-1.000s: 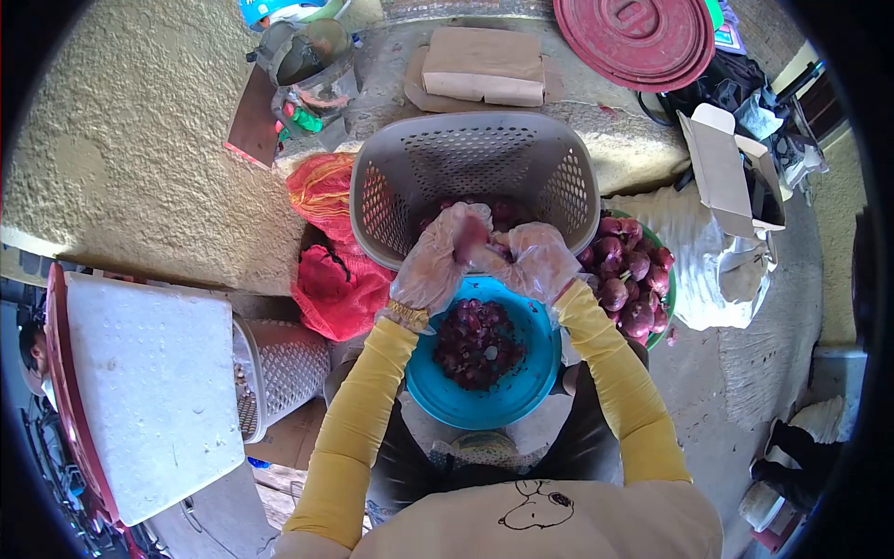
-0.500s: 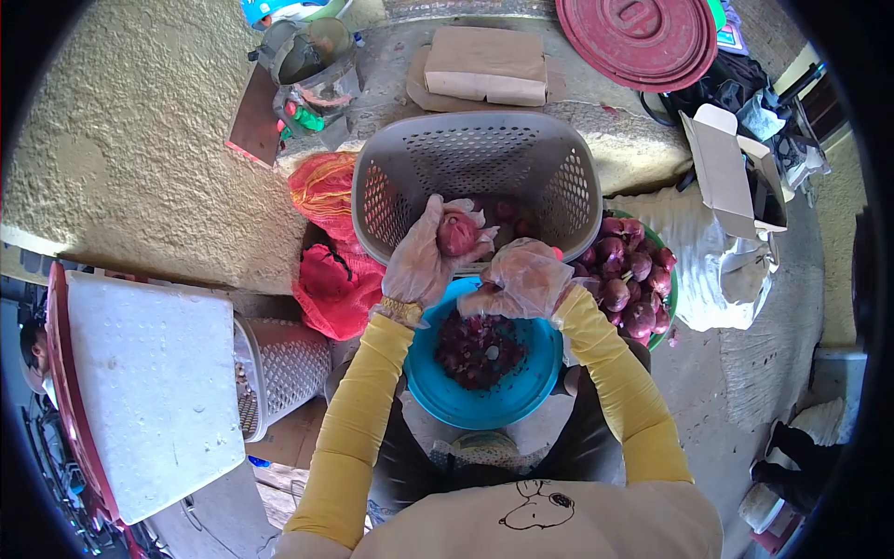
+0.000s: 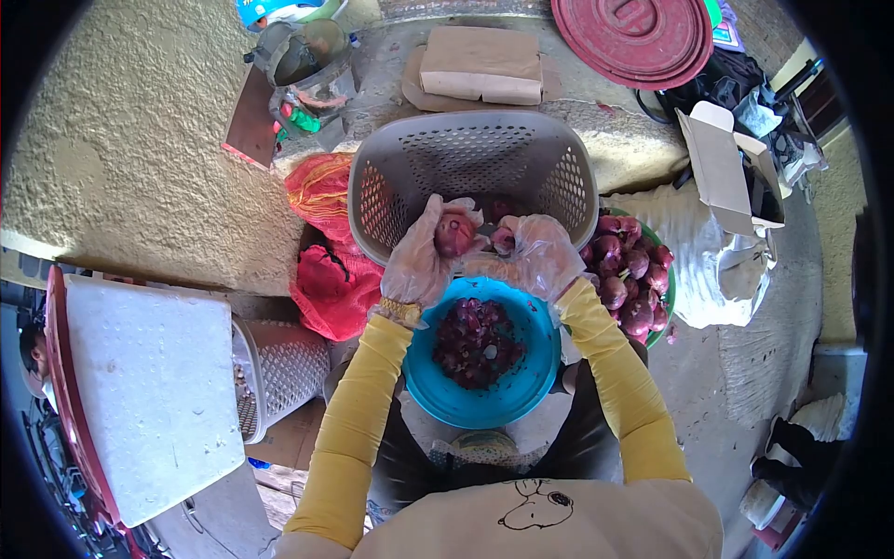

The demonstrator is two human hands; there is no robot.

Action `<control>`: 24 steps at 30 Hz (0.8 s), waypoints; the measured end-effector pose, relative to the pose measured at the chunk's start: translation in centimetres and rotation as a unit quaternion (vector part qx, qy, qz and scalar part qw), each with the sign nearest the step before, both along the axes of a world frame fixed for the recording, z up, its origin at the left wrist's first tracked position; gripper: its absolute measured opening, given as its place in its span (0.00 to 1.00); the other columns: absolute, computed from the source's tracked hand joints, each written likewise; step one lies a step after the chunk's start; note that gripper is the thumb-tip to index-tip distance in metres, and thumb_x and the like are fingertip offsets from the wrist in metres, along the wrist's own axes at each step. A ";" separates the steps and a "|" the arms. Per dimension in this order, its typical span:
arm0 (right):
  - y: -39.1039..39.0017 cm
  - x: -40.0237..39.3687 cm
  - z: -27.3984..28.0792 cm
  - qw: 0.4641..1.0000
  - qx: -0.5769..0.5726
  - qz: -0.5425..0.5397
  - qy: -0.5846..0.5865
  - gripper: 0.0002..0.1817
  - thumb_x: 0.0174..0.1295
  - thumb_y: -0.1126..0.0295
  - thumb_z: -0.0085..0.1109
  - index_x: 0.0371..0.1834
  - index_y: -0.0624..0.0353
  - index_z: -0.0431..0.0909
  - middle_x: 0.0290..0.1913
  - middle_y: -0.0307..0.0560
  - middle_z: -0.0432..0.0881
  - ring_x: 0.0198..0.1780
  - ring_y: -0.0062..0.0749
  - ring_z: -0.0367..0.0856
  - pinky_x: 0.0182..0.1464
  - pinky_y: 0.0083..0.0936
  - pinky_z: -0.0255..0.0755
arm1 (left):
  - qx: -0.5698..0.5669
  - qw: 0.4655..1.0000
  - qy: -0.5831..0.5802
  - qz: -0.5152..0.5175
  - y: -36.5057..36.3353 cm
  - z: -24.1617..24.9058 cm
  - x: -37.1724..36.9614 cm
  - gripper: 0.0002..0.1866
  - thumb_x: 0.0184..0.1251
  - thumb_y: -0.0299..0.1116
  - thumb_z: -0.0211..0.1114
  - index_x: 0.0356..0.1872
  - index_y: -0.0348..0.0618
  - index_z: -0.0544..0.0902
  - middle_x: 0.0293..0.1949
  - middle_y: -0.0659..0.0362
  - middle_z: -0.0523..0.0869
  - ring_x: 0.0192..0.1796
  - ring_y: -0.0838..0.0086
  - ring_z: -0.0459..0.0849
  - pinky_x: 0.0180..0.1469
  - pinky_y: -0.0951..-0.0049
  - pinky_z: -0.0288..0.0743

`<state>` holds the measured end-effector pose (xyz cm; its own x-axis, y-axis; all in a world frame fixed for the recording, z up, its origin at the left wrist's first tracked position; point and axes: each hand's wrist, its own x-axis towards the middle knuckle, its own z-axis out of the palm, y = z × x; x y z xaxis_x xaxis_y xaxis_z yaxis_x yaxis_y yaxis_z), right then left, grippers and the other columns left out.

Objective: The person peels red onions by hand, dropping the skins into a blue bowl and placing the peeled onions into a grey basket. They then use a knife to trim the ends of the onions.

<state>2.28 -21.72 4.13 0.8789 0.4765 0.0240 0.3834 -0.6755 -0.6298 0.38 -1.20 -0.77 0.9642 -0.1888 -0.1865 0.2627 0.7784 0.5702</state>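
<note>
My left hand (image 3: 421, 250), in a clear plastic glove, is closed around a peeled-looking red onion (image 3: 454, 235) at the front rim of a grey perforated basket (image 3: 475, 119). Facing it, my gloved right hand (image 3: 546, 256) has its fingers curled, with a dark red piece of onion (image 3: 503, 241) at the fingertips. More red onions (image 3: 500, 209) lie inside the basket, partly hidden by my hands. Below both hands, a blue basin (image 3: 477, 406) between my legs holds a heap of dark red onion skins (image 3: 475, 345).
To the right stands a green-rimmed container (image 3: 672, 296) heaped with red onions (image 3: 638, 270), beside a white sack (image 3: 722, 270). Red mesh bags (image 3: 331, 289) lie to the left, near a white foam box (image 3: 149, 401) and a light basket (image 3: 289, 373). A ledge behind bears a cardboard box (image 3: 481, 63).
My right hand has moved up and slightly right from over the basin to beside the left hand. A dark red piece now shows at its fingertips. The left hand still holds the onion.
</note>
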 end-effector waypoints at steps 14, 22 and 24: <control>0.0 -0.2 -1.3 0.997 -0.024 0.017 -0.066 0.33 0.52 0.38 0.78 0.42 0.59 0.88 0.28 0.53 0.82 0.34 0.54 0.81 0.40 0.45 0.73 | 0.052 0.997 -0.027 -0.046 -0.5 -0.3 0.0 0.26 0.87 0.50 0.52 0.53 0.33 0.83 0.47 0.53 0.89 0.50 0.68 0.90 0.57 0.68 0.86; 0.4 0.1 -2.0 0.997 0.014 0.030 -0.063 0.28 0.65 0.39 0.68 0.51 0.52 0.89 0.28 0.60 0.82 0.34 0.63 0.80 0.39 0.50 0.74 | 0.042 0.998 -0.022 -0.048 -0.8 0.3 -0.3 0.25 0.87 0.50 0.54 0.53 0.34 0.83 0.46 0.54 0.88 0.45 0.71 0.87 0.49 0.72 0.84; 0.4 0.1 -2.2 0.997 0.033 0.025 -0.059 0.27 0.65 0.40 0.68 0.50 0.53 0.89 0.28 0.61 0.82 0.34 0.64 0.80 0.39 0.50 0.74 | 0.037 0.998 -0.025 -0.054 -0.5 -0.1 -0.1 0.24 0.87 0.50 0.54 0.53 0.34 0.83 0.46 0.54 0.87 0.45 0.72 0.87 0.48 0.74 0.84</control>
<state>2.39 -21.33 1.92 0.8432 0.5136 0.1590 0.4900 -0.6125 -0.6202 0.28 -1.73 -0.88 0.9476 -0.2786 -0.1561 0.3120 0.7028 0.6393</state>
